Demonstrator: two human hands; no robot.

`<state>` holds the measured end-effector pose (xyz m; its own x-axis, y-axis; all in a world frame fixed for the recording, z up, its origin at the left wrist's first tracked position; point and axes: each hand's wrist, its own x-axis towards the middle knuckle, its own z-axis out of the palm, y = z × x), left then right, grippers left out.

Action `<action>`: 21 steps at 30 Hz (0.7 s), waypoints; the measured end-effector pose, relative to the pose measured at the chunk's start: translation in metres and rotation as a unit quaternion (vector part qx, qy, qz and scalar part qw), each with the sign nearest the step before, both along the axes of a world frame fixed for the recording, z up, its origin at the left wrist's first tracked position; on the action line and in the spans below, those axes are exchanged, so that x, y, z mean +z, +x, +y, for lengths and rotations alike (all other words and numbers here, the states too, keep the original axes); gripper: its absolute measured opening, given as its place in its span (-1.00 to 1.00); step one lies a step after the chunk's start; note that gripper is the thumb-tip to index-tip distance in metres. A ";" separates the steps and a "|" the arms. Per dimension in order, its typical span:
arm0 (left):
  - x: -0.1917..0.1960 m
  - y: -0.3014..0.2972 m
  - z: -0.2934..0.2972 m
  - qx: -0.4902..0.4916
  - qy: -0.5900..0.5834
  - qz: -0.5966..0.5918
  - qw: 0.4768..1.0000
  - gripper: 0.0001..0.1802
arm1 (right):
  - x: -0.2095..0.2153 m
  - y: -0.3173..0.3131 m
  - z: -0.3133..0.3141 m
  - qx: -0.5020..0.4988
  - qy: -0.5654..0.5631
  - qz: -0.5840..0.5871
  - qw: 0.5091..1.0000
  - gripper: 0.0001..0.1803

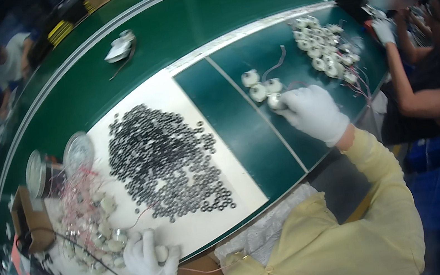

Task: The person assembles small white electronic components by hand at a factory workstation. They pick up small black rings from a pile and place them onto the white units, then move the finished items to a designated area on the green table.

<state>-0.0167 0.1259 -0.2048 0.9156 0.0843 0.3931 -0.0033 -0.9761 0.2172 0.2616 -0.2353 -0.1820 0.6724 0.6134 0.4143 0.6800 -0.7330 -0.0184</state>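
My right hand (pixel 315 114), in a white glove, reaches over the green worktop with its fingers closed on a white round part (pixel 275 101). That part touches a small cluster of similar white parts (pixel 251 78), one of which trails a thin wire. At the lower left, my left hand (pixel 150 264), also gloved, pinches another white round part (pixel 161 253) near the table's front edge. A thin pink wire (pixel 205 271) runs from beside this hand toward my body. Next to it lies a heap of white parts with pink wires (pixel 88 218).
A wide pile of small black rings (pixel 161 157) covers much of the white board (pixel 221 165). Further right stand rows of white parts (pixel 320 47), near a co-worker's gloved hand (pixel 383 30). At left are a cardboard box (pixel 32 220) and spools (pixel 78 150). Another white piece (pixel 120 47) lies on the green belt (pixel 176 25).
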 end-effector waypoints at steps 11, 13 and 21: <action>0.015 0.000 0.003 0.114 0.114 -0.183 0.970 -0.33 | 0.023 -0.070 0.019 0.073 0.256 -0.020 0.964 -0.54; 0.028 0.010 -0.012 0.093 0.108 -0.208 0.968 -0.36 | 0.018 -0.088 0.047 0.232 0.306 0.072 0.920 -0.50; 0.041 0.041 -0.074 -0.083 0.076 -0.280 0.953 -0.84 | -0.007 -0.130 0.141 0.451 0.345 0.598 0.566 -0.26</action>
